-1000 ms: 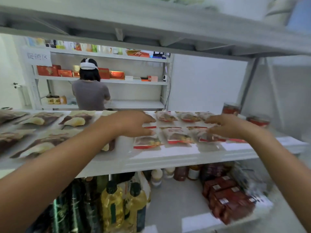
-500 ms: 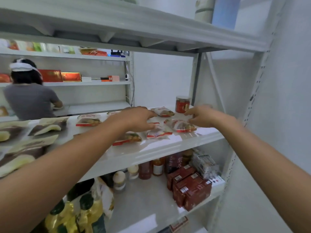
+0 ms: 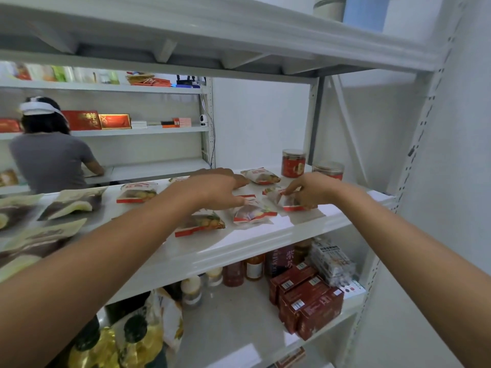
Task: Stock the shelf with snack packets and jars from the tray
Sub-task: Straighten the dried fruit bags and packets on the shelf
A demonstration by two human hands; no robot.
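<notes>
A snack packet (image 3: 279, 198), long axis along the shelf (image 3: 265, 243), is pinched by the right hand (image 3: 316, 189), while the left hand (image 3: 212, 191) is spread flat.

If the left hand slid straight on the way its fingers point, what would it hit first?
Probably the snack packet lying flat just ahead of the left hand. The red jar stands farther along that line. Depth is unclear.

The right hand (image 3: 312, 189) has now pinched a snack packet (image 3: 282, 200), lifting its edge.
</notes>
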